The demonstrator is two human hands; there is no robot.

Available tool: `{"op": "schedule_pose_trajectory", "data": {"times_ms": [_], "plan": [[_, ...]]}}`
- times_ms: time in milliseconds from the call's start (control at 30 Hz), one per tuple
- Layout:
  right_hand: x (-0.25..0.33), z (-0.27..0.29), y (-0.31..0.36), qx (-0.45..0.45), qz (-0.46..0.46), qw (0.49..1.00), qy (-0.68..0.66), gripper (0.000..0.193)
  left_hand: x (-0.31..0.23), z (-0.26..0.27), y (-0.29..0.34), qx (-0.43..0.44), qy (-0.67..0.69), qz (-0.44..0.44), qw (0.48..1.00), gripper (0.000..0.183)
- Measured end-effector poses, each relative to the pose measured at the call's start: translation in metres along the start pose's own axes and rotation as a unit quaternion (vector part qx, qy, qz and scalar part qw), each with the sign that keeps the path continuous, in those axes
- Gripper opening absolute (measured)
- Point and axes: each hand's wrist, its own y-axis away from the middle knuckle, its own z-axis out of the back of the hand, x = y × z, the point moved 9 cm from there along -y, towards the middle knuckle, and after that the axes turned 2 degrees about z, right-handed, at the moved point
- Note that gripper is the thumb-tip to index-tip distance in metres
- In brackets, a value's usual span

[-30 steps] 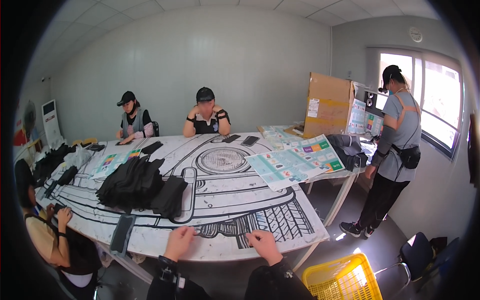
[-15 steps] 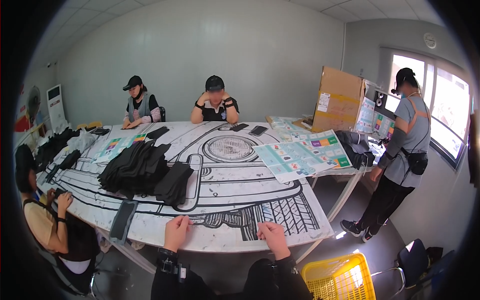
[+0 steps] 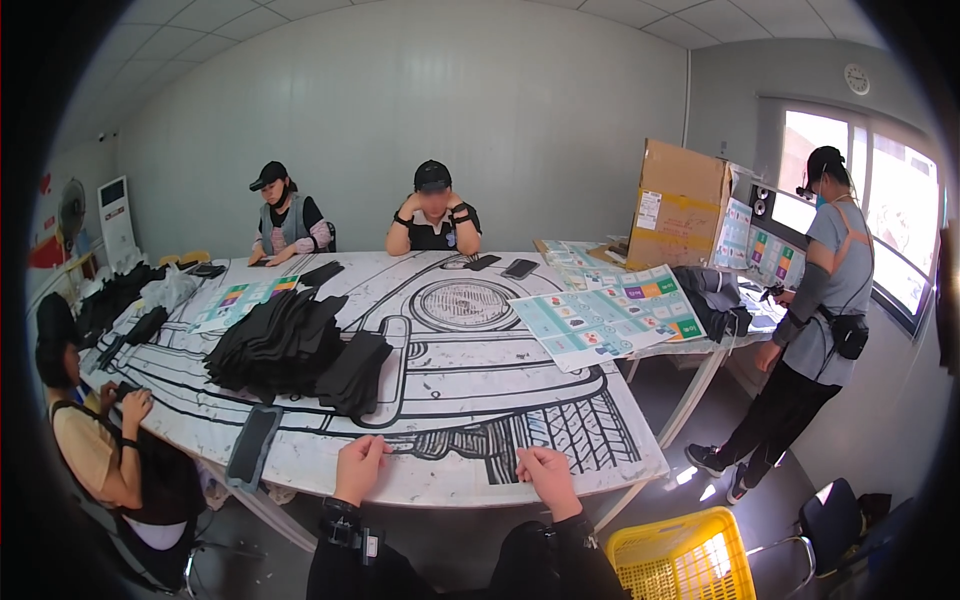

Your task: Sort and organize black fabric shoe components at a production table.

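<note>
Both of my hands rest at the near edge of a white table (image 3: 310,482) printed with black line drawings. My left hand (image 3: 362,470) is loosely closed, with thumb and fingertips together and nothing visible in it. To its right, my right hand (image 3: 548,480) is curled in the same way beside the printed tyre pattern, also with nothing visible in it. A dark phone-shaped slab with a grey-blue rim (image 3: 254,447) lies at the table edge, left of my left hand. Beyond that hand sits a heap of flat black cloth pieces (image 3: 280,345).
Three people sit or stand around the table's far and left sides; another stands by a side table at right. A printed sheet (image 3: 610,318) bridges the tables. A cardboard box (image 3: 680,205) stands behind it. A yellow basket (image 3: 735,555) and chair (image 3: 830,520) are at lower right.
The view has shifted slightly. The standing person at right has raised a forearm toward the side table. My hands have kept their place and pose.
</note>
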Motion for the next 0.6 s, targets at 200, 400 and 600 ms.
{"op": "schedule_pose_trajectory", "data": {"times_ms": [200, 400, 600], "plan": [[0.008, -0.002, 0.001, 0.000, 0.002, 1.000, 0.003, 0.034, 0.004, 0.001, -0.001, -0.003, 0.011, 0.001, 1.000, 0.030], [0.008, -0.001, 0.000, 0.000, 0.001, 1.000, 0.010, 0.034, 0.002, 0.001, -0.002, -0.003, 0.007, -0.007, 1.000, 0.030], [0.003, 0.000, 0.003, -0.002, 0.000, 1.000, 0.019, 0.034, 0.001, 0.001, 0.001, -0.007, 0.001, -0.001, 1.000, 0.029]]}}
